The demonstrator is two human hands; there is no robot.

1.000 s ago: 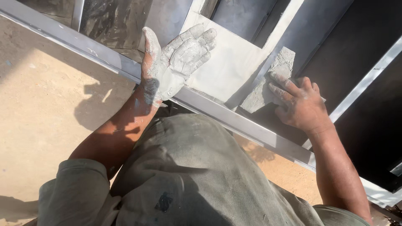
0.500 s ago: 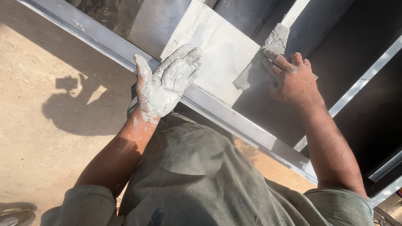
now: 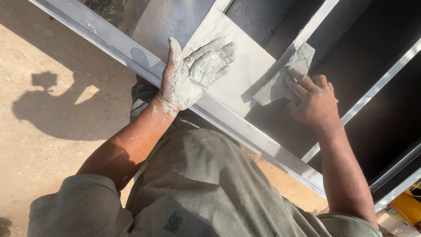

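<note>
My left hand (image 3: 193,74) is coated in grey putty, palm up and fingers apart, hovering over the grey metal frame rail (image 3: 245,129) and the edge of a pale sanded patch (image 3: 245,66) on the panel. My right hand (image 3: 313,98) presses a flat grey putty-covered scraper pad (image 3: 285,74) against the panel, at the right edge of the pale patch. The fingers of that hand lie flat on the pad's lower end.
A dark metal panel (image 3: 368,52) with light grey bars (image 3: 377,87) fills the upper right. Sandy ground (image 3: 52,105) with my shadow lies at left. My olive shirt (image 3: 206,188) fills the bottom. A yellow object (image 3: 408,206) shows at the bottom right corner.
My left hand has shifted along the rail and stays open. My right hand has slid the pad a short way over the panel beside the pale patch.
</note>
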